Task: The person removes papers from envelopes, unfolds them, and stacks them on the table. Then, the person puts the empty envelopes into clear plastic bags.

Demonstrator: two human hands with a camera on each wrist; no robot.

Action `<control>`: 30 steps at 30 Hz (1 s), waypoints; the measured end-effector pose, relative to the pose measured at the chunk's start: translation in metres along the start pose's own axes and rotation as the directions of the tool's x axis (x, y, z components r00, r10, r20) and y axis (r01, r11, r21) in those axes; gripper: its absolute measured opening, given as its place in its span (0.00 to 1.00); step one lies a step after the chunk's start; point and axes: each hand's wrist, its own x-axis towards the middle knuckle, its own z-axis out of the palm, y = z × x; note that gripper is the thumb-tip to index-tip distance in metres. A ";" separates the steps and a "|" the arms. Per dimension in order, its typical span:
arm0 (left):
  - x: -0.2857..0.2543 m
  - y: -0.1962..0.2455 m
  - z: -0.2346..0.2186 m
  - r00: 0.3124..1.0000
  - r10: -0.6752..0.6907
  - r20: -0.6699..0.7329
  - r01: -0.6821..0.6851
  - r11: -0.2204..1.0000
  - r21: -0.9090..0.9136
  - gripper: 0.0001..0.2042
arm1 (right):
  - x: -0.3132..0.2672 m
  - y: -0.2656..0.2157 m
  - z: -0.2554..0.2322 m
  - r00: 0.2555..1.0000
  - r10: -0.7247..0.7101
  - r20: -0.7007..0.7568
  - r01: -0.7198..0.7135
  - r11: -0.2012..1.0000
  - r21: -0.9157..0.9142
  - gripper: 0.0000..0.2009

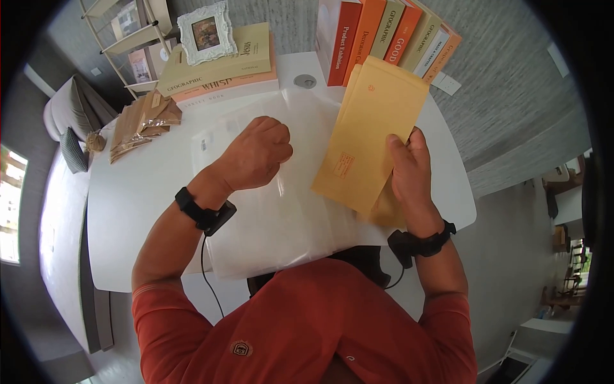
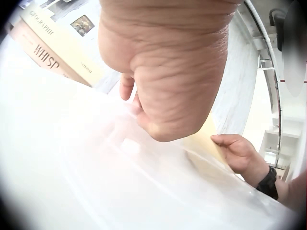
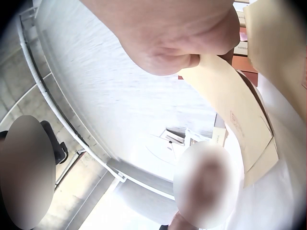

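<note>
My right hand grips yellow-brown paper envelopes, its thumb lying on the front one. They stand tilted over the right part of the desk, and red print shows on the front. In the right wrist view, a gripped envelope bows downward from the fingers. My left hand is curled over a large clear plastic bag spread on the desk. In the left wrist view, the plastic rises to the fingertips, which pinch it; the palm hides most of the fingers.
The white desk carries stacked books with a white picture frame on top. Upright books line the back right. Brown packets in clear wrap lie at the left. A round desk fitting sits near the back edge.
</note>
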 end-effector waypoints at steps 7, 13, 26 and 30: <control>0.037 0.029 -0.031 0.980 0.048 -0.194 -0.013 0.984 0.176 0.08 | 0.000 -0.018 0.010 0.925 0.281 0.255 -0.211 0.939 -0.272 0.13; 0.052 0.036 -0.022 0.961 -0.007 -0.276 0.078 0.966 0.248 0.07 | -0.011 -0.015 0.026 0.803 0.477 0.357 -0.503 0.864 -0.022 0.17; 0.082 0.052 -0.005 0.919 0.161 -0.360 -0.130 0.985 0.110 0.08 | -0.001 -0.044 0.048 0.581 0.715 0.390 -0.698 0.683 -0.213 0.18; 0.069 0.059 -0.027 0.902 -0.004 -0.431 0.063 0.990 0.123 0.17 | 0.008 0.017 0.038 0.663 0.540 0.519 -0.609 0.792 -0.046 0.17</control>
